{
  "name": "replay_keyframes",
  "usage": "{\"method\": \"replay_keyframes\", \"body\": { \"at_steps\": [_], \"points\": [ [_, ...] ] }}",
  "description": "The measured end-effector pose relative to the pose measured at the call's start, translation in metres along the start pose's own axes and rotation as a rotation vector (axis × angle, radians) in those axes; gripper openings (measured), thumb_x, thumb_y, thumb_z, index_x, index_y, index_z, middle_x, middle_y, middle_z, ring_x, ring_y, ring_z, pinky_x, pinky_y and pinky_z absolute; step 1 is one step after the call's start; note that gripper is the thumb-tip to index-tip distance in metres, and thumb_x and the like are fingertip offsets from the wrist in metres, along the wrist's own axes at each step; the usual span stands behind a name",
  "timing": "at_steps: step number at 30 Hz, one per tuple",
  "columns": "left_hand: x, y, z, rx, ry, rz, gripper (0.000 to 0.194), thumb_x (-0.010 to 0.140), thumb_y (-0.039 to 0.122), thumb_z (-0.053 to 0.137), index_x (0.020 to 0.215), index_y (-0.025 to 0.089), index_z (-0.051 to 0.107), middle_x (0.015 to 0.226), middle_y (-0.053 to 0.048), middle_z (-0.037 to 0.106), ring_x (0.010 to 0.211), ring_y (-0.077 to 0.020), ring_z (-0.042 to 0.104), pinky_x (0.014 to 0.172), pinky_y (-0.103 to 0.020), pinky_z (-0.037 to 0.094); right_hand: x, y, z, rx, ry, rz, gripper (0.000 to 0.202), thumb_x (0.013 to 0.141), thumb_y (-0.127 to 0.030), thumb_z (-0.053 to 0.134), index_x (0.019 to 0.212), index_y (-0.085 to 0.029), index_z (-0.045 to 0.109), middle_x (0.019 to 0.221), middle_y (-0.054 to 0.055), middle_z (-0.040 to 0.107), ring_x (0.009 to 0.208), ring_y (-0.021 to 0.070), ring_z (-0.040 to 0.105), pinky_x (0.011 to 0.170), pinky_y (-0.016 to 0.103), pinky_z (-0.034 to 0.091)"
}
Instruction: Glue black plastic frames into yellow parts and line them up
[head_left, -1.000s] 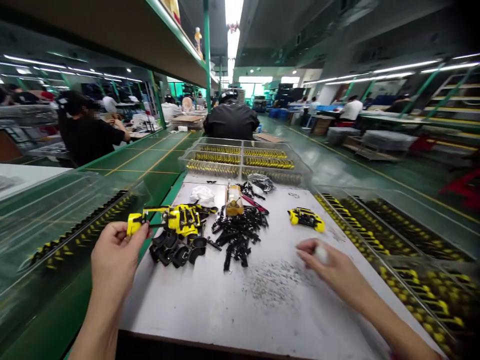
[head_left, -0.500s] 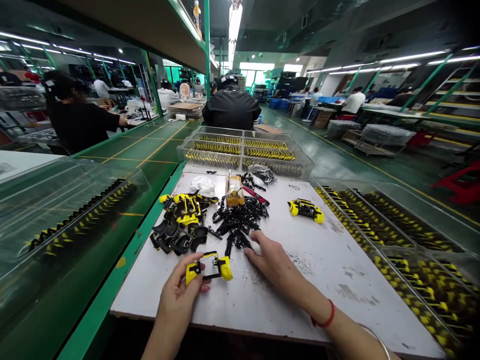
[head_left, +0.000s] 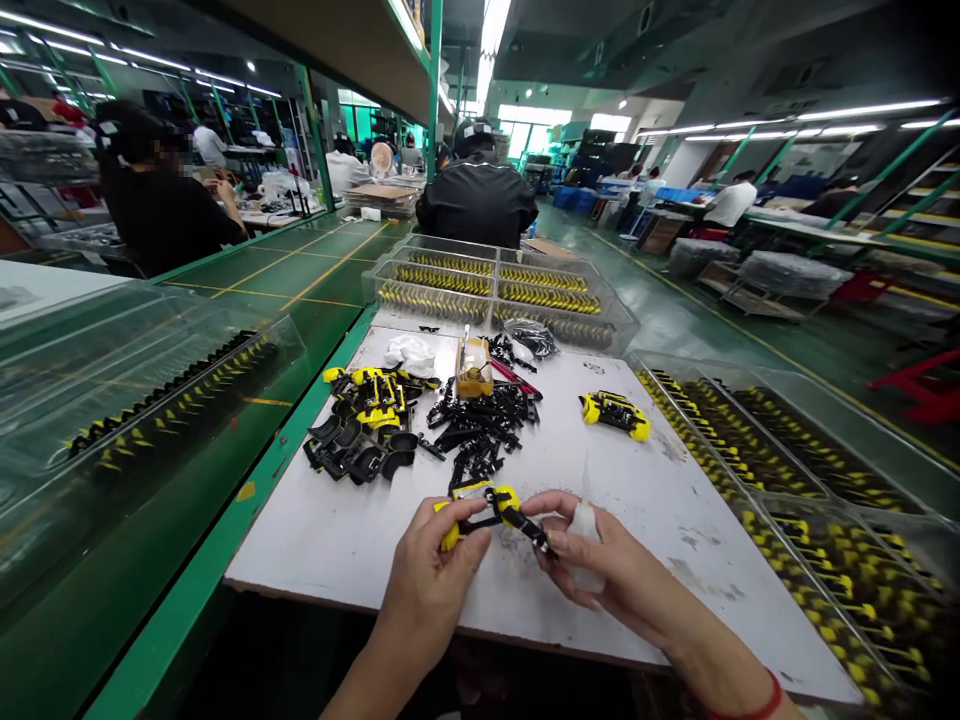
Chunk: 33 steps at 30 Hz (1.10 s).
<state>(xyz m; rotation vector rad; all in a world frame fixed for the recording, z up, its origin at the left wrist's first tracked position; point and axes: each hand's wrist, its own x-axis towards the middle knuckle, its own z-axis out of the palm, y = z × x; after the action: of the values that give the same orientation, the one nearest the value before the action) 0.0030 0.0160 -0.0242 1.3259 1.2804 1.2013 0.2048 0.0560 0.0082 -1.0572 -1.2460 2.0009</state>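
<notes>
1. White factory worktop bears black parts.
2. Left hand pinches a yellow-black frame at their six o'clock.
3. Right hand, at the frame's four o'clock, grips a black strip and white bottle.

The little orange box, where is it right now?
In the head view, the orange box sits on the white tabletop, right of the crumpled white bundle and just behind the black parts.

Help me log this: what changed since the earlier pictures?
The left hand moved a yellow frame right and nearer the person. The right hand reached the black pile and now holds a black part by the frame. The yellow assembly at right stayed put.
</notes>
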Motion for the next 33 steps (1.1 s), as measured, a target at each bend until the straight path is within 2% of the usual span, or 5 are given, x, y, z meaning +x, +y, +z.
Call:
{"method": "replay_keyframes", "body": {
  "at_steps": [9,15,19,26,33],
  "points": [
    [-0.006,0.002,0.011,0.233,-0.015,0.212,0.015,0.088,0.024,0.054,0.091,0.022,0.069,0.092,-0.006,0.057,0.085,-0.0171,0.058,0.076,-0.027,0.047,-0.006,0.013,0.003,0.116,0.052,0.176,0.032,0.080,-0.043,0.062,0.099,-0.019,0.054,0.062,-0.002,0.055,0.045,0.0049,0.040,0.039,0.014,0.022],
    [-0.008,0.001,0.011,0.332,0.036,0.163,0.015,0.088,0.025,0.053,0.085,0.020,0.067,0.088,-0.005,0.057,0.082,-0.0172,0.058,0.073,-0.027,0.047,-0.015,0.013,-0.003,-0.845,0.459,-0.456,0.010,0.084,-0.030,0.060,0.087,-0.020,0.061,0.079,0.003,0.061,0.072,0.0149,0.058,0.066,0.026,0.047],
    [-0.009,0.002,0.015,0.350,0.016,0.151,0.017,0.089,0.027,0.052,0.084,0.019,0.065,0.088,-0.005,0.056,0.081,-0.0165,0.058,0.073,-0.027,0.046,-0.025,0.017,-0.004,-1.265,0.308,-0.710,0.022,0.089,-0.009,0.045,0.097,-0.022,0.062,0.094,0.006,0.061,0.084,0.0153,0.058,0.074,0.026,0.047],
    [-0.011,-0.001,0.019,0.364,-0.020,0.173,0.016,0.090,0.024,0.050,0.084,0.020,0.065,0.089,-0.005,0.055,0.083,-0.0167,0.057,0.075,-0.028,0.047,-0.027,0.016,0.002,-1.650,0.212,-0.740,0.021,0.092,-0.013,0.041,0.096,-0.017,0.061,0.085,0.009,0.061,0.075,0.0178,0.057,0.066,0.029,0.046],
    [-0.008,0.000,0.015,0.022,-0.001,-0.066,0.026,0.091,0.037,0.047,0.097,0.021,0.067,0.094,-0.005,0.061,0.076,-0.0157,0.063,0.074,-0.029,0.053,-0.027,0.006,-0.005,-1.442,0.259,-0.713,0.019,0.091,-0.014,0.042,0.088,-0.020,0.060,0.084,0.005,0.061,0.075,0.0153,0.059,0.065,0.025,0.048]
  ]
}}
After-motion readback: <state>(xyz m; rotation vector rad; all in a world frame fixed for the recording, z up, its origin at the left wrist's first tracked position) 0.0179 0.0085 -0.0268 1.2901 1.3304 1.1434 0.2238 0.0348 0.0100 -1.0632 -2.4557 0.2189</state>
